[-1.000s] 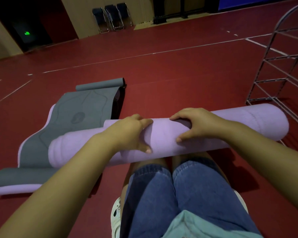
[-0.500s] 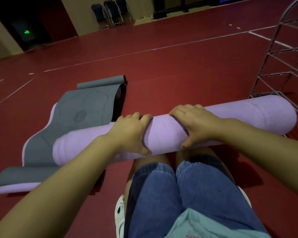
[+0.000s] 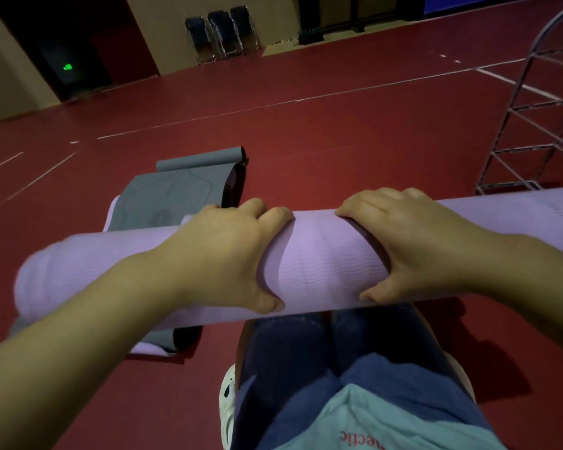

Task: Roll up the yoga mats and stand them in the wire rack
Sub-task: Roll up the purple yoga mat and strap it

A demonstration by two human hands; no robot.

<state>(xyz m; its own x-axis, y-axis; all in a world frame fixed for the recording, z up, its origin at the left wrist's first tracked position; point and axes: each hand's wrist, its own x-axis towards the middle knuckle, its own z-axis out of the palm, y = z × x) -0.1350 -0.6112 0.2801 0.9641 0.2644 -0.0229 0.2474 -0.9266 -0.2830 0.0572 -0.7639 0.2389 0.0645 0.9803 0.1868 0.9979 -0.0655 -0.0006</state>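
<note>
rolled lilac yoga mat [image 3: 319,264], lying crosswise above the knees, gripped near its middle by both hands. left hand [image 3: 221,254] curled over the roll, fingers over the far side, thumb hooked under the near edge. right hand [image 3: 416,241] likewise wrapped round the roll, fingers over the top, thumb pressed below. short bare stretch of the textured lilac surface between the two hands. left end of the roll blurred, well out beyond the left hand; right end running out of view past the right hand.

beyond and to the left of the left hand: second mat [image 3: 176,196], grey face up with a lilac underside, lying partly unrolled on the dark red floor [image 3: 338,141], its far end curled into a small roll, its near end passing under the held roll.

far beyond the right hand, at the right edge: wire rack [image 3: 533,125], upright, arched top, open shelves of thin bars; nothing seen inside the visible part.

below the hands: blue denim shorts [image 3: 306,368], pale teal shirt hem [image 3: 387,423], white clog [image 3: 227,401].

background past the left hand: folded chairs [image 3: 223,35] against a wall, green sign [image 3: 67,66] glowing in a dark doorway.
</note>
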